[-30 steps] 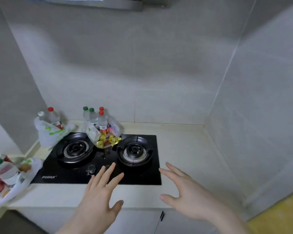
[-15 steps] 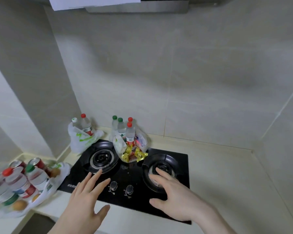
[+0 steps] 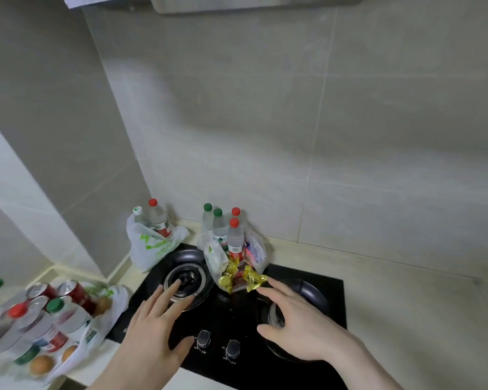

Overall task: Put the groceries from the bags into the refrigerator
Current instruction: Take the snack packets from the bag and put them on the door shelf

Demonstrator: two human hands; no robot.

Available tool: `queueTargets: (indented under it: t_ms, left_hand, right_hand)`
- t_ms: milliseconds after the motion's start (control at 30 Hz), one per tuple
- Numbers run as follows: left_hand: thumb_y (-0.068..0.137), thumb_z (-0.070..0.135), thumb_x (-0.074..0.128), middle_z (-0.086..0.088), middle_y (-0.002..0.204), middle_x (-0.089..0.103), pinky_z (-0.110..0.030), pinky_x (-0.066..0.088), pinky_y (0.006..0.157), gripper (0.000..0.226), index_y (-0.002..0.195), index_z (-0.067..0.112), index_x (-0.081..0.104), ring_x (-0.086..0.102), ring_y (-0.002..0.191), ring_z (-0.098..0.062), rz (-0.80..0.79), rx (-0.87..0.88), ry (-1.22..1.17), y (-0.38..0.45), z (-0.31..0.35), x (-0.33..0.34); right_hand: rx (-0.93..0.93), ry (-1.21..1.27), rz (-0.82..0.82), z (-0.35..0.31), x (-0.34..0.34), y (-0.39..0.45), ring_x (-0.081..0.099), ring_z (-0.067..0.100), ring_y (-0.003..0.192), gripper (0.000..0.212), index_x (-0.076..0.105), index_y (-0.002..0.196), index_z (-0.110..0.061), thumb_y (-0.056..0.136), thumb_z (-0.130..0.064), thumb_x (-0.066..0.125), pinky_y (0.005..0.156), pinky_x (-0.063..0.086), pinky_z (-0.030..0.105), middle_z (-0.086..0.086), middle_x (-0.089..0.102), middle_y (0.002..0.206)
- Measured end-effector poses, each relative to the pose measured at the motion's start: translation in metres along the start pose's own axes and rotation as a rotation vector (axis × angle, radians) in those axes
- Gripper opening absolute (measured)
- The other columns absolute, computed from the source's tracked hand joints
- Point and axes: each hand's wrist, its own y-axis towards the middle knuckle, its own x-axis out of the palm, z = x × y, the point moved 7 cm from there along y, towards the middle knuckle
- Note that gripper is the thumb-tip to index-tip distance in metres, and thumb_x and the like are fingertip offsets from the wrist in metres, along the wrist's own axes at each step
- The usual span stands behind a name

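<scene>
- Left hand [image 3: 150, 330]: extended forward from the lower edge of the view, palm down, back of the hand toward the camera. Fingers [image 3: 169, 291] straight and slightly spread; thumb held out to the right. It holds nothing.
- Right hand [image 3: 296, 325]: extended forward from the lower right, palm down, angled toward the left. Fingers [image 3: 276, 288] straight and loosely spread, thumb reaching left. It holds nothing.
- Both forearms bare, entering from the bottom of the view; the two hands are near each other but apart.
</scene>
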Motion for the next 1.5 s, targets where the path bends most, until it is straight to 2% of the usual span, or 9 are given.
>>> queueTargets:
  t_ms: [100,167,333,533,800,1033,1167,1333,1500]
  left_hand:
    - [0.075,0.058,0.061,0.022,0.164,0.015,-0.044,0.024,0.124,0.074,0.146,0.048,0.043,0.011,0.156,-0.014,-0.036,0.021,-0.035,0.021,-0.008,-0.001]
    - [0.081,0.055,0.060,0.024,0.163,0.007,-0.041,0.018,0.126,0.073,0.150,0.046,0.037,0.001,0.156,-0.010,-0.065,0.056,-0.047,0.037,-0.012,0.001]
    - [0.087,0.054,0.060,0.022,0.164,0.004,-0.037,0.007,0.127,0.074,0.154,0.044,0.030,-0.002,0.157,-0.014,-0.161,0.168,-0.027,0.078,-0.019,0.009]
    - [0.086,0.049,0.060,0.014,0.167,0.012,-0.037,0.023,0.123,0.073,0.153,0.040,0.034,0.016,0.153,-0.017,-0.309,0.243,-0.036,0.126,-0.032,0.035]
    - [0.083,0.038,0.062,0.014,0.154,0.036,-0.029,0.041,0.111,0.066,0.147,0.026,0.049,0.051,0.134,-0.015,-0.511,0.254,-0.075,0.172,-0.043,0.119]
    - [0.087,0.037,0.060,0.004,0.145,0.043,-0.036,0.048,0.104,0.059,0.144,0.026,0.047,0.056,0.127,-0.026,-0.527,0.232,0.031,0.202,-0.035,0.170]
    - [0.089,0.033,0.058,0.003,0.136,0.051,-0.040,0.050,0.101,0.047,0.135,0.028,0.054,0.057,0.124,-0.025,-0.525,0.269,0.111,0.215,-0.033,0.190]
    - [0.088,0.023,0.054,0.004,0.120,0.058,-0.041,0.053,0.087,0.028,0.114,0.030,0.063,0.064,0.110,-0.026,-0.496,0.336,0.199,0.225,-0.035,0.206]
    - [0.085,0.012,0.054,0.010,0.117,0.060,-0.038,0.055,0.081,0.028,0.103,0.029,0.066,0.066,0.101,-0.021,-0.413,0.339,0.193,0.236,-0.042,0.212]
  right_hand:
    - [0.021,-0.004,0.012,0.002,-0.002,0.006,0.014,0.002,0.155,0.076,0.022,0.160,-0.047,0.095,-0.053,0.061,0.125,0.022,0.030,-0.031,0.000,0.166]
    - [0.062,-0.001,0.035,0.009,-0.002,0.009,0.014,0.003,0.155,0.075,0.023,0.159,-0.048,0.095,-0.054,0.061,0.126,0.023,0.035,-0.030,0.002,0.166]
    - [0.184,0.013,0.133,0.028,0.012,0.021,0.016,0.008,0.157,0.078,0.028,0.157,-0.048,0.088,-0.063,0.060,0.128,0.020,0.046,-0.026,0.007,0.168]
    - [0.261,0.087,0.225,0.031,0.035,0.045,0.025,0.002,0.152,0.074,0.037,0.153,-0.045,0.086,-0.060,0.064,0.125,0.025,0.031,-0.025,0.019,0.164]
    - [0.385,0.135,0.312,0.033,0.070,0.066,0.032,0.004,0.148,0.062,0.043,0.150,-0.039,0.094,-0.047,0.067,0.120,0.026,0.022,-0.020,0.029,0.159]
    - [0.451,0.152,0.388,0.045,0.071,0.069,0.040,0.003,0.141,0.059,0.049,0.148,-0.031,0.094,-0.038,0.070,0.109,0.025,0.012,-0.017,0.039,0.151]
    - [0.460,0.142,0.422,0.051,0.066,0.076,0.040,0.003,0.139,0.056,0.052,0.146,-0.029,0.093,-0.037,0.070,0.109,0.025,0.011,-0.015,0.042,0.149]
    - [0.461,0.132,0.412,0.061,0.062,0.095,0.044,-0.001,0.125,0.052,0.054,0.143,-0.029,0.093,-0.035,0.069,0.107,0.031,0.013,-0.017,0.044,0.144]
    - [0.472,0.135,0.358,0.075,0.062,0.126,0.052,0.008,0.129,0.051,0.055,0.140,-0.030,0.092,-0.036,0.069,0.110,0.044,0.025,-0.016,0.046,0.140]
